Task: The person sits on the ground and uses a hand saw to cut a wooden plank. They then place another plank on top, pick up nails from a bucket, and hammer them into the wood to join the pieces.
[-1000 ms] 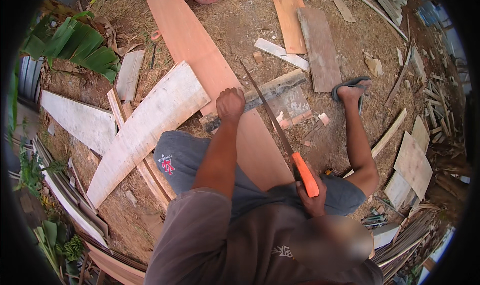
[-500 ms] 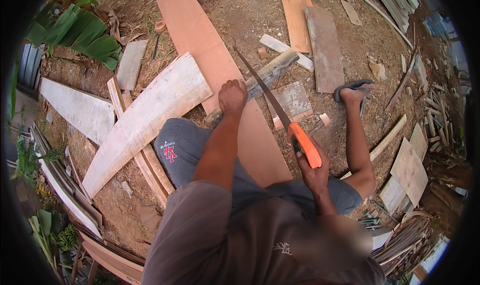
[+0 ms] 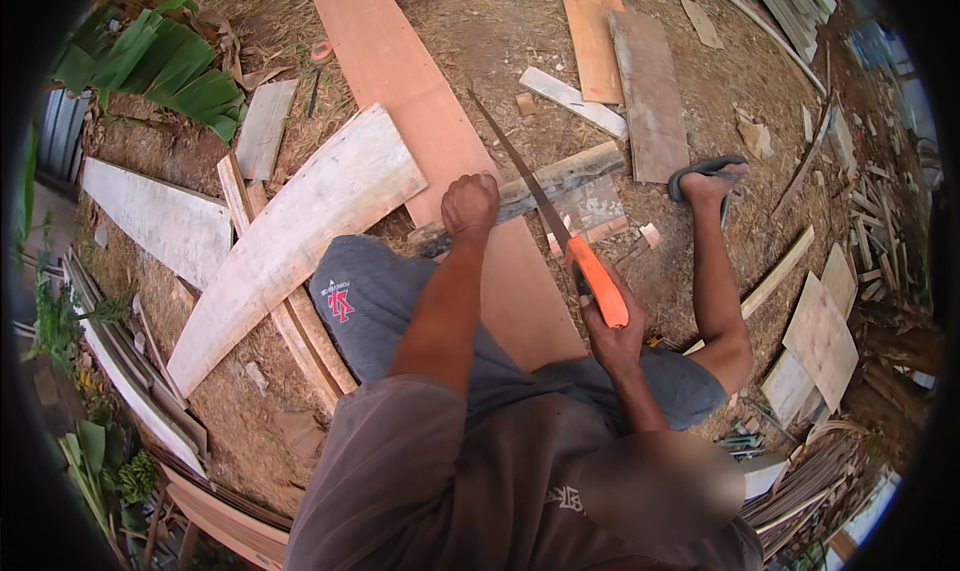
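Observation:
My left hand (image 3: pixel 470 206) is closed around a weathered, grey-edged wood piece (image 3: pixel 580 169), which lies across a long reddish-brown plank (image 3: pixel 425 86). My right hand (image 3: pixel 618 339) grips the orange handle of a handsaw (image 3: pixel 600 286). The narrow blade slants up and left, its tip beyond my left fist. Seen from above, the blade crosses the wood piece just right of that fist; whether the teeth touch it I cannot tell. My fingers hide part of the wood.
A broad whitish board (image 3: pixel 290 241) with a curved edge lies left of my knee. Small offcuts (image 3: pixel 597 229) sit beyond the saw. Two boards, one orange-brown (image 3: pixel 590 36) and one grey-brown (image 3: pixel 650 96), lie at far right. A tape measure (image 3: pixel 321 52) rests left of the plank.
The wood piece has turned clockwise in my left hand, its right end swinging toward me and right. My right hand and the saw handle have shifted slightly left and nearer.

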Demonstrator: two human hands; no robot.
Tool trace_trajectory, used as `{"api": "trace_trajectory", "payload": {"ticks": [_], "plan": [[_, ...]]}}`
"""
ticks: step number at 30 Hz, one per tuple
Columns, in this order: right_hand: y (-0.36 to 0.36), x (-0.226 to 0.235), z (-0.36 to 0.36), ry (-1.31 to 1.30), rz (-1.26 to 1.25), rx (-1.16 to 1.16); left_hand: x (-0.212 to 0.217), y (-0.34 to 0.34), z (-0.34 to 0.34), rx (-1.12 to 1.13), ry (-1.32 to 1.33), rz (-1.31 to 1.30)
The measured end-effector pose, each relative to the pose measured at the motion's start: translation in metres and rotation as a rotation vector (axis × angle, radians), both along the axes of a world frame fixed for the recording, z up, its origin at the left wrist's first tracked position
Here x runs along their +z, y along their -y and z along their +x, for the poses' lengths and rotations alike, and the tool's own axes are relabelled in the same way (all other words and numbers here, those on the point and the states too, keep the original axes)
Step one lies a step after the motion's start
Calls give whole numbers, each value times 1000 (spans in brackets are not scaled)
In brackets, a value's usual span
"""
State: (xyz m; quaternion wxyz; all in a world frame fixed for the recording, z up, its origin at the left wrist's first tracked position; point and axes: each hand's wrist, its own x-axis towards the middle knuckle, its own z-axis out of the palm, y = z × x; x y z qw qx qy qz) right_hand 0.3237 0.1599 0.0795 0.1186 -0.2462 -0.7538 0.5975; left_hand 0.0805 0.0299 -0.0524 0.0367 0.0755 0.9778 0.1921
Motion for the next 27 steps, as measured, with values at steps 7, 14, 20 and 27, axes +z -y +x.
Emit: {"api": "trace_trajectory", "payload": {"ticks": [7, 14, 20, 27], "plan": [[11, -1, 4, 37, -6, 27, -2, -4, 2, 8, -44, -51], [13, -5, 14, 153, -74, -17, -5, -4, 7, -31, 7, -52], [8, -10, 22, 58, 53, 49, -9, -7, 8, -46, -12, -53], [6, -38, 36, 37, 47, 5, -14, -3, 19, -80, -113, -24]]}}
